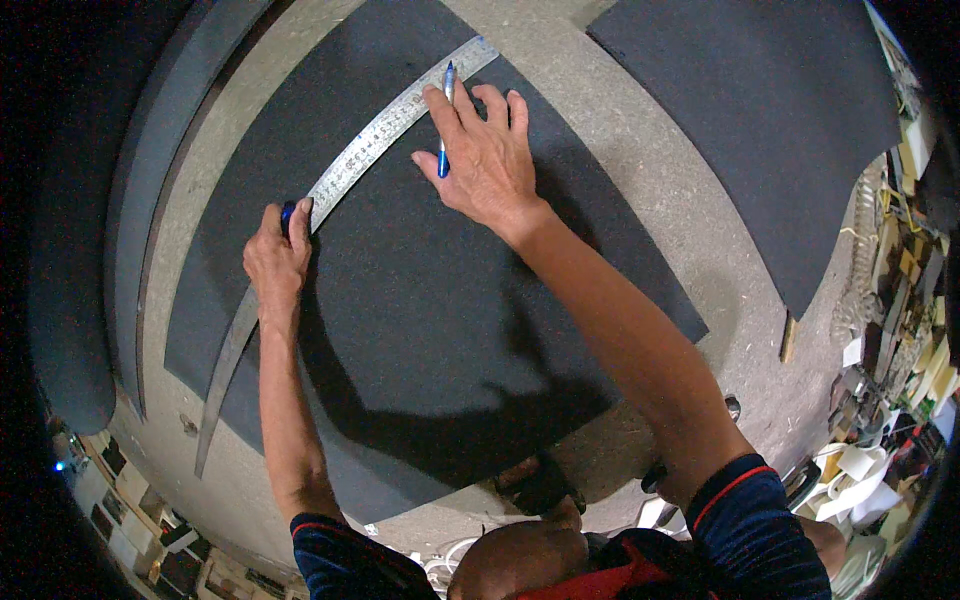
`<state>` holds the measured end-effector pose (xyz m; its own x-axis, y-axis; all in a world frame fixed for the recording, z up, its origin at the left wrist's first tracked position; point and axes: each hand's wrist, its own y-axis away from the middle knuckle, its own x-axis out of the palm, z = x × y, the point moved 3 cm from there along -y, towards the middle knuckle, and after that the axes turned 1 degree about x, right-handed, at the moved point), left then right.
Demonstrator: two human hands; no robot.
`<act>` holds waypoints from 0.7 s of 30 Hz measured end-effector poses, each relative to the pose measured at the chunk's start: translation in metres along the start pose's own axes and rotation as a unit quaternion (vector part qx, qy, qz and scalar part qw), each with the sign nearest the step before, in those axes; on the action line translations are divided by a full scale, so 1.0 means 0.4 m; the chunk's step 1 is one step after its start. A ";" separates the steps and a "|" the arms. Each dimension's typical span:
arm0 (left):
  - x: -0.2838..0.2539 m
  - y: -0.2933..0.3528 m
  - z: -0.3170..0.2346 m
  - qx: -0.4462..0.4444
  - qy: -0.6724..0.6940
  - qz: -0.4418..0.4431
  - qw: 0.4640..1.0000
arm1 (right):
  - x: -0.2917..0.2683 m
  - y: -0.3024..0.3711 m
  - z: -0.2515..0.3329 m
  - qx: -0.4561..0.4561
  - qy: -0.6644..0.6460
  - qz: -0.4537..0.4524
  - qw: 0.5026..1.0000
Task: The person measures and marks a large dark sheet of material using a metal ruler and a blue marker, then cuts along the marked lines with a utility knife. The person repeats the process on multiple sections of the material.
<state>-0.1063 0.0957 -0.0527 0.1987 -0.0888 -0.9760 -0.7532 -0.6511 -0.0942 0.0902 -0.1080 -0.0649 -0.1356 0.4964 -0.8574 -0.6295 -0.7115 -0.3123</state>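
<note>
A long metal ruler lies slantwise across a dark grey sheet, which looks like rubber or foam. My left hand is closed at the ruler's edge, its thumb and fingers round a small dark blue thing whose kind I cannot make out. Below that hand the ruler runs on past the sheet's left edge. At the far part of the ruler my right hand has its fingers spread, with a blue and white pen held between thumb and fingers. The fingertips are by the ruler's edge; contact is hard to tell.
Another dark sheet lies on the concrete floor at the right, with a small wooden piece by its lower corner. Dark curved slabs stand along the left. Scraps and offcuts are piled at the lower right.
</note>
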 end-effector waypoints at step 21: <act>0.005 0.001 -0.003 -0.022 -0.023 0.009 0.999 | 0.050 -0.309 -0.143 0.101 -0.320 0.161 0.928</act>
<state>-0.1054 0.0942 -0.0544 0.1566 -0.0670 -0.9854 -0.7283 -0.6817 -0.0694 0.2090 -0.0387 -0.0668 -0.7276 0.5138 -0.4546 -0.5995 -0.7984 0.0572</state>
